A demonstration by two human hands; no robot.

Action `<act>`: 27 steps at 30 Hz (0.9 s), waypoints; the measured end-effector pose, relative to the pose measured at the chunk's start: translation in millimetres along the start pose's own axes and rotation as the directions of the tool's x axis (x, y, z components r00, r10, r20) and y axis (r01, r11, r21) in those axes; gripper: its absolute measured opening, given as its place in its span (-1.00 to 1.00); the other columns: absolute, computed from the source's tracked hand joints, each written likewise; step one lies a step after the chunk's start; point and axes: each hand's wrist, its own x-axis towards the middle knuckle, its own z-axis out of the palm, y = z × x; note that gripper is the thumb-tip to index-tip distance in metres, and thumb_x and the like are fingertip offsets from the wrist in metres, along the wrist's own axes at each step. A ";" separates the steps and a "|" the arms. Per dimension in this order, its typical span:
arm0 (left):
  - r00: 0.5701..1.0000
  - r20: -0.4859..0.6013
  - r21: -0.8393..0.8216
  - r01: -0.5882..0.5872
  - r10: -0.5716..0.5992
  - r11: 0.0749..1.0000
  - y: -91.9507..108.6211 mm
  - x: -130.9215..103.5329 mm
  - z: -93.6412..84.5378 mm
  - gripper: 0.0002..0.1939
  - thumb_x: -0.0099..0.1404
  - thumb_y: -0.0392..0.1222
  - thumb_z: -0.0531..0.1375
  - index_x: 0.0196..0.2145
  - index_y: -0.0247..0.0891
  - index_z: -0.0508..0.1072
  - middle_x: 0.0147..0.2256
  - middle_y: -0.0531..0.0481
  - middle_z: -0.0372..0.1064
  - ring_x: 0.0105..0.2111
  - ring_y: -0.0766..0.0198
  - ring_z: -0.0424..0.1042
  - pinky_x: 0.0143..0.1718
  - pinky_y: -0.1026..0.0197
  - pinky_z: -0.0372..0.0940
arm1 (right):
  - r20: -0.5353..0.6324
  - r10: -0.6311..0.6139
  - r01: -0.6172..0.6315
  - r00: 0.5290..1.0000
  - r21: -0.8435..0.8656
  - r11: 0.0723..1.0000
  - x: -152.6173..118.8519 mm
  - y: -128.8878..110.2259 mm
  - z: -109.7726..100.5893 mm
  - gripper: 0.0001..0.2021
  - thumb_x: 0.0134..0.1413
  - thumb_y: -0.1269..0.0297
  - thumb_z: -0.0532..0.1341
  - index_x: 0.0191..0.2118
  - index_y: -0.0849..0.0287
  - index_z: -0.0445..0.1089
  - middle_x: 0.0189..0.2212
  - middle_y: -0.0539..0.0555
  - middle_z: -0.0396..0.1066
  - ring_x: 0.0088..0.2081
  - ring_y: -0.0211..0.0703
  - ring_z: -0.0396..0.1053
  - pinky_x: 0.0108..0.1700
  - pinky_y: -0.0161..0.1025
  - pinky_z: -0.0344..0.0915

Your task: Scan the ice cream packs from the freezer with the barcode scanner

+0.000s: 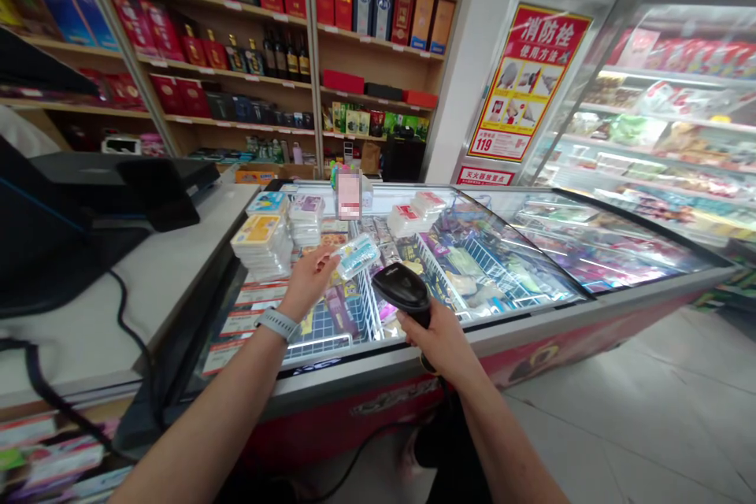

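Observation:
My left hand (311, 277), with a pale band on its wrist, pinches the edge of a flat packet (356, 255) with a blue and white print above the freezer's glass top. My right hand (434, 339) is wrapped round the handle of a black handheld scanner (402, 287), whose head lies just right of and below the packet. Left of the packet, stacks of white-edged packs with yellow (260, 232), blue (268, 202) and purple (307, 207) tops sit on the glass. Red and white packs (407, 216) are stacked farther right.
The chest freezer (531, 319) holds wire baskets of packaged goods. A counter (194, 252) with black equipment (159, 193) and cables stands at the left. Shelves of boxes and bottles (277, 55) line the back; a lit display fridge (673, 118) is at the right. The scanner's cable hangs in front.

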 end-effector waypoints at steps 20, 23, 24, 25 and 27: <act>0.924 -0.205 0.225 0.367 -0.324 0.903 -3.4 -5.2 -6.1 -0.50 0.23 -0.01 0.16 0.04 -0.37 0.26 -0.46 -0.13 0.46 -0.51 0.08 0.48 -0.38 0.06 0.34 | -0.010 0.060 -0.058 0.998 0.135 0.989 1.0 15.0 4.3 -0.74 0.07 0.05 0.23 -0.34 0.18 0.35 -0.59 0.02 0.42 -0.52 -0.12 0.41 -0.39 -0.22 0.32; 0.936 -0.206 0.385 0.347 -0.287 0.855 12.7 -11.9 -8.3 -0.42 0.17 0.00 0.23 0.05 -0.39 0.27 -0.36 -0.28 0.47 -0.30 -0.14 0.50 -0.23 -0.07 0.31 | -0.009 0.081 -0.079 0.997 0.123 0.989 -0.3 17.7 2.9 -0.73 0.08 0.04 0.22 -0.33 0.18 0.35 -0.59 0.03 0.42 -0.51 -0.11 0.42 -0.39 -0.21 0.31; 0.943 -0.196 0.486 0.333 -0.270 0.808 19.4 -14.7 -8.5 -0.44 0.19 0.01 0.21 0.04 -0.40 0.29 -0.33 -0.33 0.47 -0.24 -0.21 0.49 -0.20 -0.11 0.29 | -0.011 0.086 -0.084 0.996 0.125 0.989 -0.8 18.3 2.2 -0.73 0.08 0.04 0.22 -0.33 0.18 0.35 -0.58 0.04 0.43 -0.51 -0.11 0.42 -0.39 -0.21 0.31; 0.951 -0.181 0.594 0.309 -0.250 0.743 26.0 -17.5 -8.2 -0.48 0.22 0.03 0.17 0.02 -0.40 0.32 -0.31 -0.37 0.47 -0.21 -0.25 0.47 -0.20 -0.14 0.28 | -0.015 0.090 -0.088 0.996 0.127 0.988 -1.3 18.8 1.5 -0.73 0.07 0.04 0.22 -0.34 0.18 0.36 -0.58 0.04 0.43 -0.51 -0.11 0.42 -0.39 -0.21 0.31; 0.978 -0.131 0.774 0.203 -0.162 0.599 36.7 -22.7 -5.3 -0.55 0.30 0.03 0.07 -0.02 -0.40 0.37 -0.25 -0.41 0.45 -0.17 -0.26 0.45 -0.20 -0.12 0.27 | -0.022 0.098 -0.094 0.995 0.138 0.986 -2.3 19.1 -0.2 -0.73 0.06 0.04 0.23 -0.35 0.18 0.36 -0.57 0.04 0.43 -0.52 -0.11 0.42 -0.40 -0.21 0.31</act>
